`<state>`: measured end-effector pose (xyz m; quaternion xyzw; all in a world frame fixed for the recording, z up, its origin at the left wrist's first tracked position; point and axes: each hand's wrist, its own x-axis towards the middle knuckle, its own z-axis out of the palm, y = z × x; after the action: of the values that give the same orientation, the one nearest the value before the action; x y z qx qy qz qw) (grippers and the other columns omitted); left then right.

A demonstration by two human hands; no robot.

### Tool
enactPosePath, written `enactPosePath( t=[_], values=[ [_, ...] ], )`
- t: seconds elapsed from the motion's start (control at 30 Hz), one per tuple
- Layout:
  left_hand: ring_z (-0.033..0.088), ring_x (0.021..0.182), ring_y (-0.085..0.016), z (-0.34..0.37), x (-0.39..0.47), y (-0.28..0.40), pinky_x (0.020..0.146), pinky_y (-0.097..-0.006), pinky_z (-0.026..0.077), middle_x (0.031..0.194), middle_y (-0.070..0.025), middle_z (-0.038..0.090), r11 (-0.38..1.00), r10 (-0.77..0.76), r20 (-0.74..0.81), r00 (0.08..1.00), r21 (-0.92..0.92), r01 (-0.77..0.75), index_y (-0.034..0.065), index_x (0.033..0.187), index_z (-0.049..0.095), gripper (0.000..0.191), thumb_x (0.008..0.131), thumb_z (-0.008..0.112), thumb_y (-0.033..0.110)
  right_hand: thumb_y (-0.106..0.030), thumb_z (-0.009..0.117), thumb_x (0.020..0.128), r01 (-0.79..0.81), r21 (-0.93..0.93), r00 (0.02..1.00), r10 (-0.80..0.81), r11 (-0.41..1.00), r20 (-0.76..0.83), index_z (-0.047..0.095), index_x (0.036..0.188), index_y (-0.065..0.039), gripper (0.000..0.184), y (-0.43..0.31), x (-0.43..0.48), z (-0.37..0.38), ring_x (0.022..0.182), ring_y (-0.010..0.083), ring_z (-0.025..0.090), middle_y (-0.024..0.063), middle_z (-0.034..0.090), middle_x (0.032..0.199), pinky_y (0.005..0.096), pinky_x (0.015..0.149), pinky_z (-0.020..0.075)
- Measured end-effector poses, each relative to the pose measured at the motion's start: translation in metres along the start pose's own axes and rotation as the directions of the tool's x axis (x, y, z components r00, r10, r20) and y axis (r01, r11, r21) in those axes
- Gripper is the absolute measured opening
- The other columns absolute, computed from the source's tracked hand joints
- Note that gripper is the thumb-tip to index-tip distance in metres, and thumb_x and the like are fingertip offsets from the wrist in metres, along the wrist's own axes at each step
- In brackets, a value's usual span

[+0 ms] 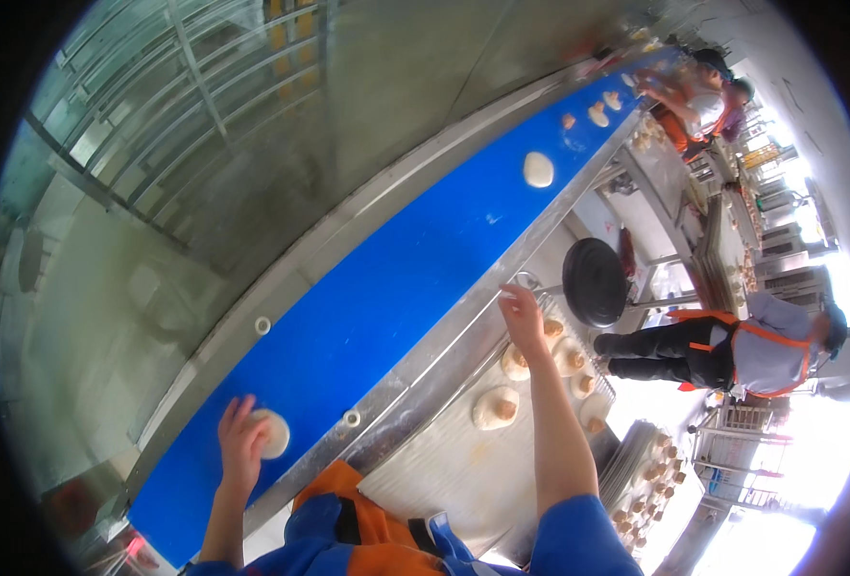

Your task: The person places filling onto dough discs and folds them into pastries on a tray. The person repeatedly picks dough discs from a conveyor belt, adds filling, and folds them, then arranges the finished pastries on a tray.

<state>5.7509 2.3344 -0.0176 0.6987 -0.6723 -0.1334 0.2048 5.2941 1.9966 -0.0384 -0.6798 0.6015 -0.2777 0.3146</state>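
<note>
On the blue conveyor belt [367, 338], my left hand [241, 441] touches the edge of a flat dough round [274, 434]; whether the fingers grip it cannot be told. My right hand [522, 317] is raised near the metal edge of the conveyor, beside a tray, with nothing seen in its fingers. Below it, the lined tray [439, 461] bears several dough rounds, each with a brown lump of filling, one of them a dough round [495, 408] nearest me. Another plain dough round [538, 170] lies farther up the belt.
A round black stool seat [595, 282] stands beyond the tray. Stacked trays [630, 461] with filled dough stand at the lower right. One person [763, 353] in an orange-trimmed apron stands at right; other people [698, 101] work at the belt's far end. A metal rack [201, 79] is at upper left.
</note>
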Motion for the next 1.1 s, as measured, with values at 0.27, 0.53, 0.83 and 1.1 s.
enactPosePath(
  t=[0.27, 0.53, 0.83, 1.1],
  values=[
    [0.053, 0.113, -0.034, -0.064, -0.033, -0.032, 0.094, -0.0391, 0.046, 0.112, -0.0155, 0.058, 0.802, -0.482, 0.479, 0.733, -0.094, 0.589, 0.0049, 0.124, 0.057, 0.056, 0.072, 0.076, 0.007, -0.017, 0.062, 0.091, -0.206, -0.079, 0.948, 0.179, 0.975, -0.263, 0.062, 0.126, -0.006, 0.037, 0.012, 0.135, 0.009, 0.102, 0.0245, 0.067, 0.0135, 0.068, 0.116, 0.0353, 0.087, 0.0527],
    [0.058, 0.100, -0.040, -0.079, -0.116, -0.087, 0.092, -0.0485, 0.048, 0.107, -0.0167, 0.064, 0.832, -0.472, 0.534, 0.702, 0.006, 0.555, 0.0049, 0.115, 0.063, 0.039, 0.085, 0.068, 0.028, -0.043, 0.076, 0.076, -0.485, -0.388, 0.866, 0.369, 0.784, -0.337, 0.054, 0.130, -0.006, 0.069, -0.009, 0.175, 0.043, 0.106, 0.0397, 0.065, 0.0231, 0.067, 0.115, 0.0472, 0.092, 0.0517],
    [0.062, 0.095, -0.033, -0.091, -0.187, -0.113, 0.083, -0.0426, 0.053, 0.105, -0.0173, 0.065, 0.744, -0.583, 0.607, 0.539, 0.132, 0.656, 0.0051, 0.115, 0.064, 0.046, 0.082, 0.072, 0.036, -0.017, 0.075, 0.077, -0.266, 0.195, 0.936, 0.301, 0.944, -0.181, 0.060, 0.113, 0.001, 0.043, -0.019, 0.127, 0.088, 0.096, 0.0257, 0.066, 0.0133, 0.067, 0.103, 0.0375, 0.076, 0.0541],
    [0.063, 0.096, -0.033, -0.097, -0.145, -0.069, 0.083, -0.0424, 0.053, 0.106, -0.0185, 0.065, 0.577, -0.670, 0.557, 0.490, -0.025, 0.817, 0.0046, 0.115, 0.064, 0.048, 0.082, 0.072, 0.038, -0.006, 0.062, 0.087, -0.203, 0.383, 0.868, 0.346, 0.901, -0.355, 0.059, 0.127, -0.005, 0.040, -0.004, 0.167, 0.007, 0.093, 0.0227, 0.066, 0.0118, 0.066, 0.110, 0.0337, 0.074, 0.0551]
  ],
)
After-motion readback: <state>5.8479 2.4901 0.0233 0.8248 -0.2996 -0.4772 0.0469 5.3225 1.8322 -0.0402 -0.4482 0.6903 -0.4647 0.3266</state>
